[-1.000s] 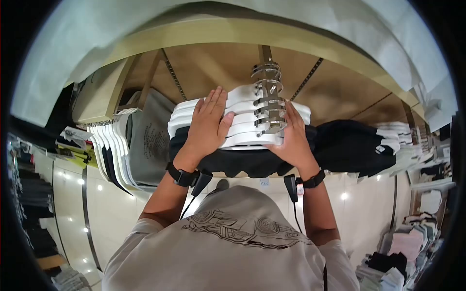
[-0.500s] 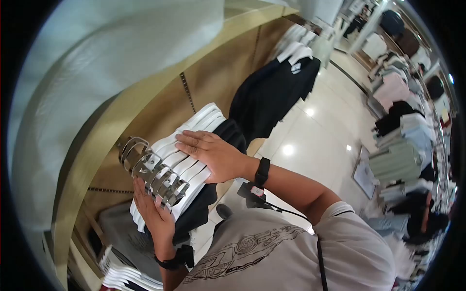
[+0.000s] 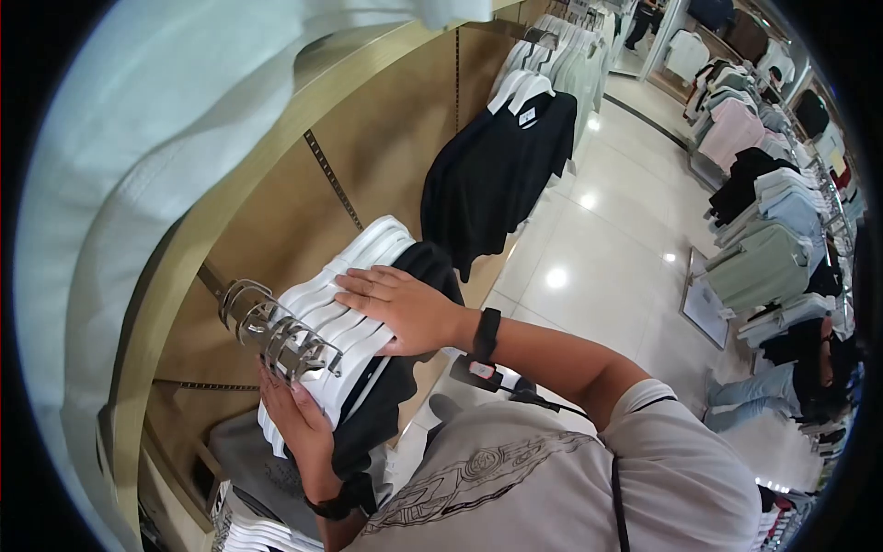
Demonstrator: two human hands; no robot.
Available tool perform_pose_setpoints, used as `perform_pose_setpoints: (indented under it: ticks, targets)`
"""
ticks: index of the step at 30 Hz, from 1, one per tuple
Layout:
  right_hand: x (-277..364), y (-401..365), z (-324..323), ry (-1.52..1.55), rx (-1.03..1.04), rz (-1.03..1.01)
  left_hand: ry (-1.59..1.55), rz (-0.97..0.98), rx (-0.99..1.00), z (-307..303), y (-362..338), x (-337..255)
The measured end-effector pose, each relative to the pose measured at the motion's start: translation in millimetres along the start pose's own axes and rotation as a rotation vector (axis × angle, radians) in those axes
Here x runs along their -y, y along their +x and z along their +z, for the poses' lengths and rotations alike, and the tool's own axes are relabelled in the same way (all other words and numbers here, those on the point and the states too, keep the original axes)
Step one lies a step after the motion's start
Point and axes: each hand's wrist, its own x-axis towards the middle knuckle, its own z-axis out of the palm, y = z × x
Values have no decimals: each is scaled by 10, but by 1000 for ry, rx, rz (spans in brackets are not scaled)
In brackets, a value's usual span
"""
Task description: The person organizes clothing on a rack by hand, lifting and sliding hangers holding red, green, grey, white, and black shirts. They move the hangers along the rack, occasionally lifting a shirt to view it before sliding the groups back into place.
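Note:
A bunch of white hangers (image 3: 324, 313) carrying black garments (image 3: 391, 405) is pressed tightly together in front of me, its metal hooks (image 3: 280, 336) crowded at the left. Across the hangers' shoulders lies my right hand (image 3: 405, 308), fingers side by side over several of them, thumb mostly hidden. Below the hooks, my left hand (image 3: 302, 419) grips the other side of the bunch, its fingers partly behind the hooks and its thumb in front.
A wooden wall panel (image 3: 267, 221) with slotted metal strips backs the rack. Farther along hangs a black sweater (image 3: 501, 170) on white hangers. More white hangers (image 3: 267, 534) show at bottom left. Clothing racks (image 3: 759, 230) line the far side of the tiled floor (image 3: 589, 239), with a person (image 3: 800, 368) there.
The view has shifted a little, so the wall and far sweater sit differently in frame. The hooks have turned slightly and bunched closer; both hands stay on the hangers.

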Motion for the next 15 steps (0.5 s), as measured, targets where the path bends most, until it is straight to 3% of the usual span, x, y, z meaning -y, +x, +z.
perform_pose_setpoints:
  ticks: [8, 11, 13, 15]
  targets:
    - [-235, -655, -114, 13, -38, -10, -109, -110, -251, 30, 47, -140]
    - [-416, -1246, -226, -25, -178, 198, -44, -92, -433, 106, -82, -256]
    - [-703, -1918, -106, 206, -176, 409, 40, -93, -573, 154, -172, -422]
    - [-1089, -3048, 202, 254, 176, 724, 152, -63, -640, 329, -371, -711]
